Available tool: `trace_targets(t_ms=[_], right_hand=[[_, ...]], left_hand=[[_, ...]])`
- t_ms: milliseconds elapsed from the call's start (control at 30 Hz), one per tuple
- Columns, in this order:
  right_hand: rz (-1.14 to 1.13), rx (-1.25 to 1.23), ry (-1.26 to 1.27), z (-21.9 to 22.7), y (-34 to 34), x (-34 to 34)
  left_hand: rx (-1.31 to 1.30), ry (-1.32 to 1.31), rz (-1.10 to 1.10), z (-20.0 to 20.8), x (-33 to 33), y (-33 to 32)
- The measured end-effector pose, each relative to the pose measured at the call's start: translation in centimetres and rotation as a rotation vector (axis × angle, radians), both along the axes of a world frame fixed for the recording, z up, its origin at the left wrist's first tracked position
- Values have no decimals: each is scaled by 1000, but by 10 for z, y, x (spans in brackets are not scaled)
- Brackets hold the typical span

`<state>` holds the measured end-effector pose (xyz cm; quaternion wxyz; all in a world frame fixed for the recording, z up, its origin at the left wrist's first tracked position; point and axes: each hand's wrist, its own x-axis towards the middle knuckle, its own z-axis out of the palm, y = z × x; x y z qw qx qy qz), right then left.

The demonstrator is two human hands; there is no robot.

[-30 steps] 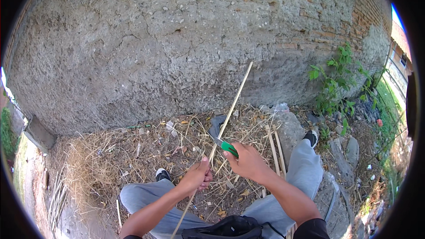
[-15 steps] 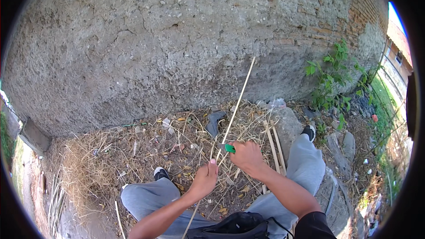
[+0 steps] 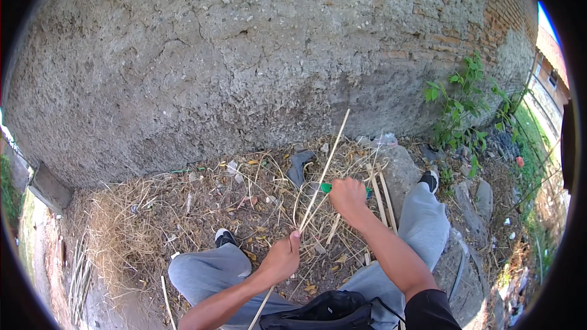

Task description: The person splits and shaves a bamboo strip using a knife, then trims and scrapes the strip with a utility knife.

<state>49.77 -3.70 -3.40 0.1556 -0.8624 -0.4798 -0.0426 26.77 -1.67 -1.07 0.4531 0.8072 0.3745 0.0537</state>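
Note:
A long, thin pale strip, apparently bamboo point(image 3: 334, 149), slants from near the wall down past my lap. My left hand point(image 3: 281, 260) is closed round its middle, thumb along the top. My right hand point(image 3: 348, 198) is wrapped round a green-handled knife point(image 3: 327, 188), held just right of the strip above my left hand. The blade points left toward the strip; whether it touches is too small to tell. Thin curled shavings point(image 3: 296, 209) hang beside the strip, just above my left thumb.
A rough grey wall point(image 3: 214, 85) rises ahead. Dry straw and shavings point(image 3: 116, 232) litter the ground between my legs. More pale strips point(image 3: 380, 198) lean by a stone point(image 3: 398, 174) on the right. A black bag point(image 3: 324, 311) sits at my lap; a leafy plant point(image 3: 458, 104) grows at right.
The strip has been drawn down toward me, so its far tip sits lower. My right hand with the knife has moved up slightly, away from my left hand.

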Motion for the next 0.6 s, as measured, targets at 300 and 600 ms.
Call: trace_targets(t_ms=[300, 600], right_hand=[[-60, 9, 58, -22, 5, 27], [-126, 24, 125, -43, 11, 41]], left_hand=[[-54, 141, -59, 3, -56, -23], [68, 321, -94, 30, -114, -41]])
